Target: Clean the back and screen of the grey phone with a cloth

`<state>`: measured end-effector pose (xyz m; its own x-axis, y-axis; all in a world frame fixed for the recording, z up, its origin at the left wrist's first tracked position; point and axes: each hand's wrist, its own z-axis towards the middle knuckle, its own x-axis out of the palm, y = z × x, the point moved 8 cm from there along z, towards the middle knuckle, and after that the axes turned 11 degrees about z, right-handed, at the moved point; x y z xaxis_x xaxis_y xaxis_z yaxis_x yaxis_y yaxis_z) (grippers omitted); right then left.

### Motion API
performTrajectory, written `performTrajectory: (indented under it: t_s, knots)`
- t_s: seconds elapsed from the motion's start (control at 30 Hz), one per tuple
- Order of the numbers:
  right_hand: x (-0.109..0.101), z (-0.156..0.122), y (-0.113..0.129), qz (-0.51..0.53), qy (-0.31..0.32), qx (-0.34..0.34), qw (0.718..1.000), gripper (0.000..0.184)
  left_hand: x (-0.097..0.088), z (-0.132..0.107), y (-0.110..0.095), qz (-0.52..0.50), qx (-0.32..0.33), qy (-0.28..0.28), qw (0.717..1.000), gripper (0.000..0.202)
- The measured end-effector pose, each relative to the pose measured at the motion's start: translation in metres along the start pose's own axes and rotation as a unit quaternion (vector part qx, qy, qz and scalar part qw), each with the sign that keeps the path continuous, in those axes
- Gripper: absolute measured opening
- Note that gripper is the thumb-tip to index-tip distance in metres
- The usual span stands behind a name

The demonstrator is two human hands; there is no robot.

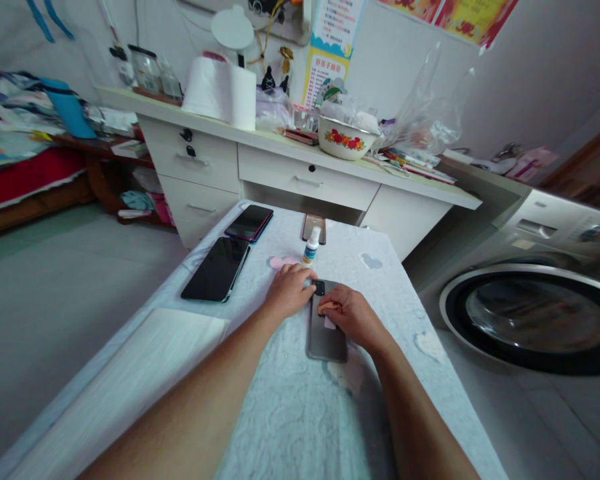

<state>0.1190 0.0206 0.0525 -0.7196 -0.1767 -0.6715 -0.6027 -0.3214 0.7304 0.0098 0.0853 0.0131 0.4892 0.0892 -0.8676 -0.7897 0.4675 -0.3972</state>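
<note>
A grey phone (327, 345) lies on the cloth-covered table, its back and camera block facing up. My left hand (290, 290) grips its upper left edge, fingers curled beside the camera block. Pinched in my right hand (355, 315) is a small orange-tan piece, perhaps a cloth (329, 307), pressed on the phone's back below the camera. A pale strip shows under those fingers. Just beyond my hands stands a small white bottle (311, 250) with a blue and yellow label. Behind it lies a phone or phone case (322, 232), partly hidden by the bottle.
A black-screened tablet (216, 268) and a dark phone (250, 223) lie on the table's left side. A white folded sheet (130, 373) is nearer. Beyond the table stands a white drawer desk (275, 167) bearing a flowered bowl (344, 139). A washing machine (530, 267) is on the right.
</note>
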Motion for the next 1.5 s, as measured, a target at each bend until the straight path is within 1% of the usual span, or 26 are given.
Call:
performTrajectory:
  t_s: [0.2, 0.33, 0.4, 0.57, 0.63, 0.83, 1.03, 1.23, 1.37, 1.5]
  knots:
    - [-0.009, 0.003, -0.015, -0.052, -0.064, 0.026, 0.996, 0.012, -0.001, 0.0, -0.001, 0.001, 0.001, 0.001, 1.0, 0.021]
    - [-0.01, 0.002, -0.017, -0.04, -0.068, 0.03, 0.996, 0.012, 0.0, 0.0, -0.001, 0.004, 0.006, -0.002, 1.0, 0.021]
    - [-0.009, 0.002, -0.014, -0.021, -0.058, 0.02, 0.998, 0.011, 0.0, 0.0, 0.0, 0.006, 0.005, -0.002, 1.0, 0.021]
    - [-0.003, -0.001, -0.011, 0.028, -0.016, 0.012, 0.999, 0.018, 0.0, 0.0, 0.0, 0.006, 0.004, -0.001, 1.0, 0.021]
    - [-0.001, -0.002, -0.01, 0.044, 0.001, 0.01, 0.999, 0.018, 0.0, 0.0, 0.0, 0.006, 0.005, -0.004, 1.0, 0.021]
    - [0.008, -0.007, -0.001, 0.069, 0.063, 0.012, 0.996, 0.016, 0.0, 0.0, 0.0, 0.003, 0.005, -0.006, 1.0, 0.022]
    - [0.014, -0.011, 0.006, 0.099, 0.097, 0.012, 0.99, 0.016, -0.001, 0.0, -0.001, -0.001, -0.004, 0.001, 1.0, 0.022]
    - [0.02, -0.014, 0.012, 0.107, 0.132, 0.019, 0.985, 0.015, -0.003, -0.002, -0.002, 0.003, -0.005, 0.002, 1.0, 0.024]
    - [0.021, -0.014, 0.016, 0.079, 0.14, 0.02, 0.987, 0.016, -0.003, -0.002, -0.003, 0.008, 0.003, 0.002, 1.0, 0.026]
    - [0.019, -0.015, 0.021, 0.022, 0.109, -0.007, 0.994, 0.016, -0.003, -0.002, -0.003, 0.008, -0.001, 0.001, 1.0, 0.025]
